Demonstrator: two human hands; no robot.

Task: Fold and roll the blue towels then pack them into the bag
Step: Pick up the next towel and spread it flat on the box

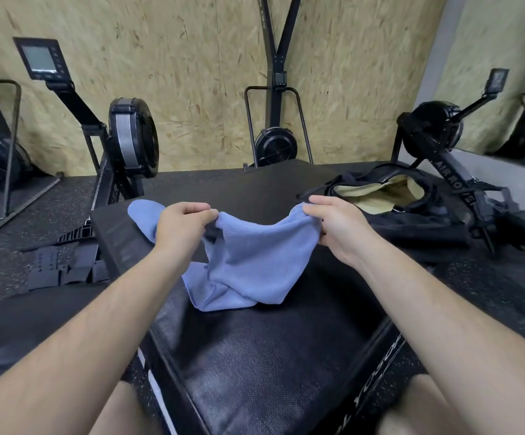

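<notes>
We take the black padded box [254,356] in front of us as our landmark. Over its middle we hold the light blue terry towel [254,262] up by its top edge. The left hand [181,226] pinches one bunched corner between thumb and curled fingers, and the right hand [333,227] grips the other corner in the same way. The edge sags between them, and the lower end is crumpled on the box top. We judge that this hold serves to spread the cloth flat before the first fold, which is not yet done.

Behind the left hand, on the far left part of the box, lies more blue cloth [143,215]. We cannot tell if it is a second towel.

At the far right corner of the box the black fabric bag [427,227] lies open and shows a beige lining, near the right hand. Nothing stands between.

Beyond the box, black rowing machines [132,136] stand before a chipboard wall [192,58].
</notes>
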